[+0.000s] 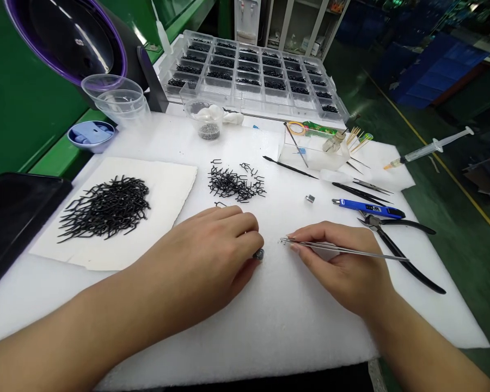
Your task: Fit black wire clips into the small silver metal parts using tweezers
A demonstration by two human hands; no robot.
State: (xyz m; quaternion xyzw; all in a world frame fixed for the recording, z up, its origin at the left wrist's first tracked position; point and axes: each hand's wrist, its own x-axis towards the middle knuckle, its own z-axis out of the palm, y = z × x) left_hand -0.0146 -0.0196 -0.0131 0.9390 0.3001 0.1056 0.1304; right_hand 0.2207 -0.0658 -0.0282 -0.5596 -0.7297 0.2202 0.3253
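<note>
Inspecting remotely through the head camera, I recorded a bare left hand (212, 250) and a bare right hand (347, 261). The left forearm (81, 321) and right forearm (428, 348) were uncovered to the frame edges.

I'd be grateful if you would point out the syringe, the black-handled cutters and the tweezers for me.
Syringe (420, 153): head view, on its clear barrel.
Black-handled cutters (374, 220): head view, at the metal pivot.
Tweezers (351, 250): head view, midway along the metal arms.

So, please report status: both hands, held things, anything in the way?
Left hand: grip on small dark part, mostly hidden. Right hand: holding tweezers, tips toward left hand. Tiny bits near the tips.
</note>
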